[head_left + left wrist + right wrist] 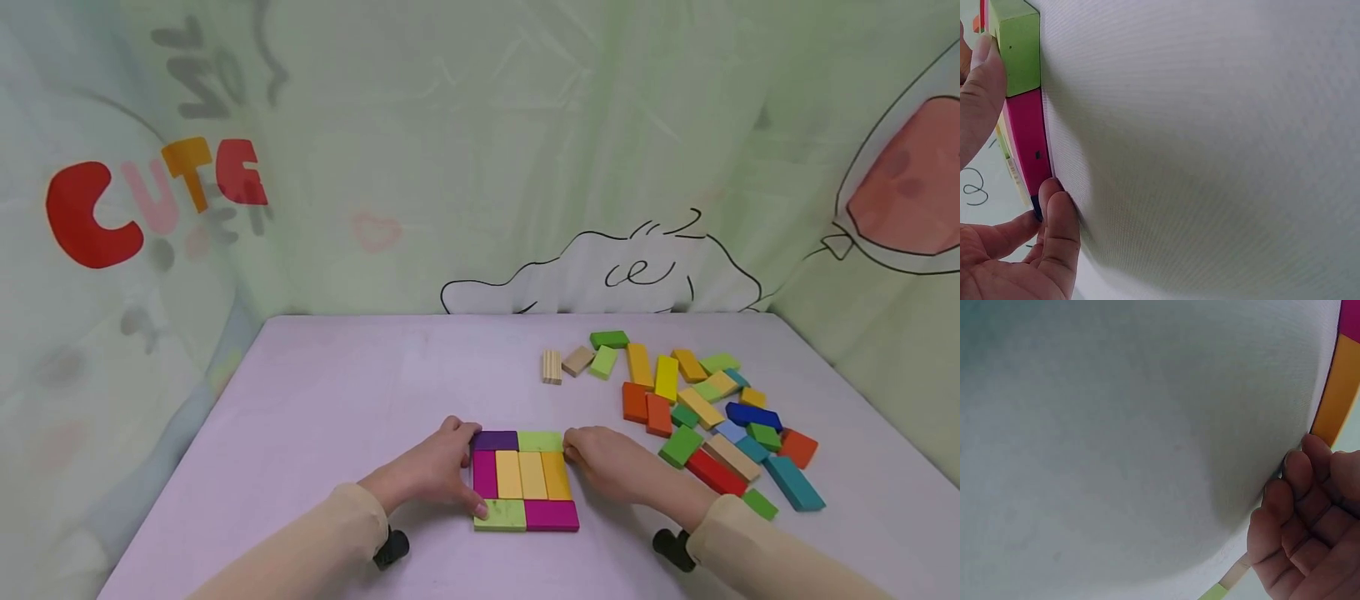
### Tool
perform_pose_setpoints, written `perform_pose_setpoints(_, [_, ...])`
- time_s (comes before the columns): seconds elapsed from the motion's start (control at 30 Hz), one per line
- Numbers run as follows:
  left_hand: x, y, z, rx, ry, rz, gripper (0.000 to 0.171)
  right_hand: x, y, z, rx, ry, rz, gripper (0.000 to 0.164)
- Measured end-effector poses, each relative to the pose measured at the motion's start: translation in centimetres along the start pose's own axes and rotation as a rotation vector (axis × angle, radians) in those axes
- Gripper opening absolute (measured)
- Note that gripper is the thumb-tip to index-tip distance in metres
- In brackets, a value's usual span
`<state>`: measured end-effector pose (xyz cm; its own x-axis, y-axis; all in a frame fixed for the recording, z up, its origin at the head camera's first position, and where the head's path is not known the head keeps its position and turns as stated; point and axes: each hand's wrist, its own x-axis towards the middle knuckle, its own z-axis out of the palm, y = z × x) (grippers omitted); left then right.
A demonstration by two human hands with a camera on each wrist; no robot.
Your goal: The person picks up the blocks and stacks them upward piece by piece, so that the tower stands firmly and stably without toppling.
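Observation:
Flat wooden blocks lie edge to edge as a rectangle on the table. A dark purple block (495, 440) and a light green one (540, 442) form its far row. The middle holds a magenta block (484, 473), two pale yellow blocks (521, 475) and an orange block (1335, 387). Another light green block (1019, 56) and a magenta one (551, 515) make the near row. My left hand (423, 467) spans the left side, thumb touching the near light green block, fingertips by the purple one. Loosely bent fingers of my right hand (615, 458) touch the far right edge.
Loose blocks in several colours spread over the table's right side, among them a red block (716, 472) and a teal block (795, 483). Farther back stands a striped wood piece (552, 367) beside a tan block (578, 361). A printed cloth (360, 167) hangs behind the table (337, 375).

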<state>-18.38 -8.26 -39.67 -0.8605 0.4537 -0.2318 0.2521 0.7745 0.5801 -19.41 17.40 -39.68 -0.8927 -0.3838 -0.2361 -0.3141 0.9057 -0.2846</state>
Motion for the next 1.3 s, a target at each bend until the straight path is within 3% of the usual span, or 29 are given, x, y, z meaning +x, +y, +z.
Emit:
perform_pose_setpoints(0.67, [0.1,0.1,-0.1,0.018,-0.002,-0.007,0.105,-0.1,0.3,0.0,0.026,-0.008,-0.033,0.007])
perform_pose_setpoints(0.9, [0.2,0.0,-0.1,0.026,-0.006,-0.01,0.105,-0.1,0.7,-0.6,0.081,-0.03,-0.033,0.006])
perform_pose_setpoints(1.07, [0.2,0.0,-0.1,0.02,-0.007,-0.008,0.106,1.0,2.7,-2.4,0.068,0.054,-0.033,0.009])
perform_pose_setpoints(1.3, [0.1,0.0,0.0,0.002,-0.01,-0.013,0.104,4.7,7.7,-5.5,-0.056,0.192,0.086,0.045])
